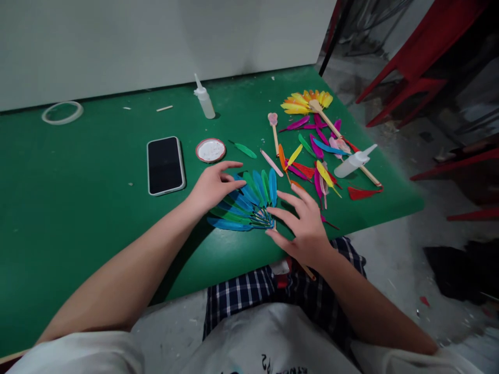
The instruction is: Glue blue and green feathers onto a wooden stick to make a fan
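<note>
A fan of blue and green feathers (230, 214) lies on the green table in front of me, its feathers spread out from a wooden handle (307, 271) that juts past the table's front edge. Over the upper left feathers is my left hand (213, 186), thumb and forefinger apart, the thumb tip at a blue feather. My right hand (306, 223) hovers at the fan's base with its fingers spread, the fingertips close to the quills; whether they touch cannot be made out. A loose green feather (245, 150) lies beyond the fan.
Loose coloured feathers (317, 148) and a yellow feather fan (306, 103) lie at right. One glue bottle (354, 162) rests among them; another bottle (205, 104) stands farther back. A phone (166, 166), a round lid (210, 150) and a tape ring (62, 113) are leftward.
</note>
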A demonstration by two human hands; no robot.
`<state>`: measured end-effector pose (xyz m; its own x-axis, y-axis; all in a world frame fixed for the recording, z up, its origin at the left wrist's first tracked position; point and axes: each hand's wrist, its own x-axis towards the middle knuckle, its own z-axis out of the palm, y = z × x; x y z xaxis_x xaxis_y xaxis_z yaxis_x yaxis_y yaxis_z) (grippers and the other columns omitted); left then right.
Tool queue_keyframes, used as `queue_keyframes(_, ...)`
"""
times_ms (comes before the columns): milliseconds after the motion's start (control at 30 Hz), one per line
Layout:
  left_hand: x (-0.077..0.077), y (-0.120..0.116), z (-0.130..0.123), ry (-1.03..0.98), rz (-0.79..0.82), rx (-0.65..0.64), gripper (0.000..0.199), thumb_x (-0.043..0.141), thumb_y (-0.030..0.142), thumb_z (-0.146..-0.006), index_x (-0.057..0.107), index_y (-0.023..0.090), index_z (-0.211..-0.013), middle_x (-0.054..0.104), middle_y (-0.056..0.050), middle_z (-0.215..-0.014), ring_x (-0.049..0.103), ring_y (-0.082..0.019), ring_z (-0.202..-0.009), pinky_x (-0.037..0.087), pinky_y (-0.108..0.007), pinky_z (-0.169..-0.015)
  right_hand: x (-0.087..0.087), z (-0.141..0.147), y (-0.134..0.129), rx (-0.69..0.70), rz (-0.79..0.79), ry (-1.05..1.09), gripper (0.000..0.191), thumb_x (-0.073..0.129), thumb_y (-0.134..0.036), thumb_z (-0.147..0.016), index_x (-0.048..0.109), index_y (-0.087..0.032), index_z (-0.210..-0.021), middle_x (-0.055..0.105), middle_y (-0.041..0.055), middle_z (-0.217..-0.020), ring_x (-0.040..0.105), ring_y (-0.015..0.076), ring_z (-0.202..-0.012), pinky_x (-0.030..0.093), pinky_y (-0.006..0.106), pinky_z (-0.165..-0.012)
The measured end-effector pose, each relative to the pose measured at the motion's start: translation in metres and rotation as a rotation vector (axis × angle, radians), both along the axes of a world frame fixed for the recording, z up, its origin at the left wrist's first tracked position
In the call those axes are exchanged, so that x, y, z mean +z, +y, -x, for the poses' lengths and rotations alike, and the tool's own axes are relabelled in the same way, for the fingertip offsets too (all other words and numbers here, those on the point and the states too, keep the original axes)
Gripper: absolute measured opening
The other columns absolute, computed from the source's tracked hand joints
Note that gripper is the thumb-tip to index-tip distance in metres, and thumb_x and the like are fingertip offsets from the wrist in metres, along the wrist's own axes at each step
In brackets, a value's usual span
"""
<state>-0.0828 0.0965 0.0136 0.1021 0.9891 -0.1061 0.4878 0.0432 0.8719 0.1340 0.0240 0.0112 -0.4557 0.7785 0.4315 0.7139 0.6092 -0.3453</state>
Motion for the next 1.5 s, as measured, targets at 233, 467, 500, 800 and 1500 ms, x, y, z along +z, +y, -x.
queue_keyframes(233,-0.001,0.0,-0.001,-0.002,0.005,-0.008,0.045,0.065,0.03,-0.065,0.056,0.018,-0.107,0.054,0.004,-0.055,0.048,-0.008,-0.05,0.037,-0.02,-0.054,-0.013,0.001,-0.001,0.049,0.036,-0.057,0.033,0.054,-0.043,-0.074,0.061,-0.025,-0.1,0.049,0.0072,-0.121,0.03,0.0291,-0.123,0.027,0.048,-0.098)
queue_keyframes(467,-0.004,0.001,0.0,-0.005,0.013,-0.029,0.046,0.064,0.029,-0.066,0.054,0.018,-0.109,0.054,0.003,-0.056,0.048,-0.008,-0.05,0.037,-0.02,-0.053,-0.016,0.002,-0.001,0.072,0.028,-0.058,0.03,0.053,-0.042,-0.074,0.063,-0.024,-0.097,0.05,0.0075,-0.12,0.03,0.0287,-0.123,0.026,0.049,-0.099)
queue_keyframes(500,-0.004,0.001,0.0,0.0,0.008,-0.033,0.046,0.064,0.029,-0.066,0.053,0.018,-0.109,0.054,0.003,-0.056,0.048,-0.008,-0.051,0.037,-0.02,-0.053,-0.016,0.003,-0.001,0.071,0.035,-0.06,0.03,0.053,-0.041,-0.074,0.063,-0.024,-0.097,0.049,0.0075,-0.121,0.03,0.0287,-0.123,0.026,0.049,-0.099)
queue_keyframes(800,-0.004,0.002,0.0,0.01,0.023,-0.031,0.05,0.064,0.028,-0.066,0.05,0.02,-0.113,0.055,0.003,-0.057,0.048,-0.009,-0.052,0.037,-0.02,-0.054,-0.017,0.003,-0.001,0.069,0.05,-0.055,0.031,0.053,-0.04,-0.074,0.062,-0.024,-0.099,0.05,0.0081,-0.12,0.029,0.0285,-0.124,0.024,0.05,-0.1)
queue_keyframes(1500,-0.001,0.002,-0.003,-0.005,0.025,-0.039,0.052,0.065,0.029,-0.064,0.05,0.019,-0.113,0.054,0.003,-0.057,0.048,-0.009,-0.051,0.036,-0.02,-0.051,-0.018,0.002,0.0,0.036,0.073,-0.071,0.033,0.053,-0.04,-0.074,0.058,-0.023,-0.101,0.052,0.0074,-0.118,0.032,0.0287,-0.122,0.019,0.052,-0.101)
